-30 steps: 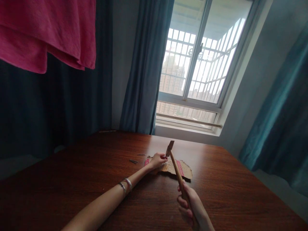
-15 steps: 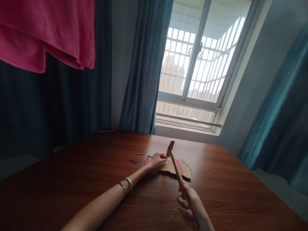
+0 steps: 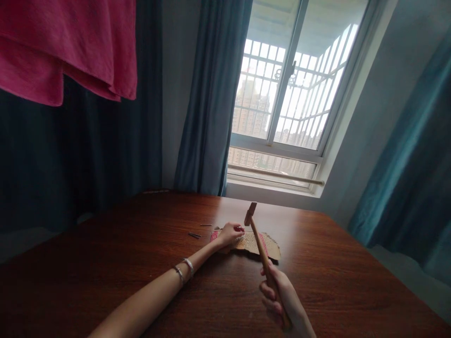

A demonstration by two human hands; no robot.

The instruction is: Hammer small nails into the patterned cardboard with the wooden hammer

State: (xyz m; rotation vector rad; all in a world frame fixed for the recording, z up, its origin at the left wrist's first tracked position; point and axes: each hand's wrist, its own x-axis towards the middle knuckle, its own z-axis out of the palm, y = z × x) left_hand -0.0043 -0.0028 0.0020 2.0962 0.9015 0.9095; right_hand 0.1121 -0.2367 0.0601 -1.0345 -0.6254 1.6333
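My right hand [image 3: 278, 295] is wrapped round the wooden handle of a hammer [image 3: 260, 246]. The hammer's head is raised just right of my left fingertips, above a flat piece of patterned cardboard-like board [image 3: 271, 246] with a ragged edge and a pink band. Over the left part of that board, my left hand [image 3: 230, 233] is closed in a pinch. What sits between its fingertips is too small to make out. Several loose nails [image 3: 194, 234] lie on the table left of the board, one [image 3: 206, 225] a little farther back.
The brown wooden table [image 3: 141, 267] stretches out to the wall under a barred window [image 3: 282, 94]. Blue curtains [image 3: 207, 103] hang behind it and at the far right. A pink cloth [image 3: 70, 47] hangs at the upper left.
The hammer's head has risen slightly, with my right hand still round its handle. My left hand stays in its pinch over the board.
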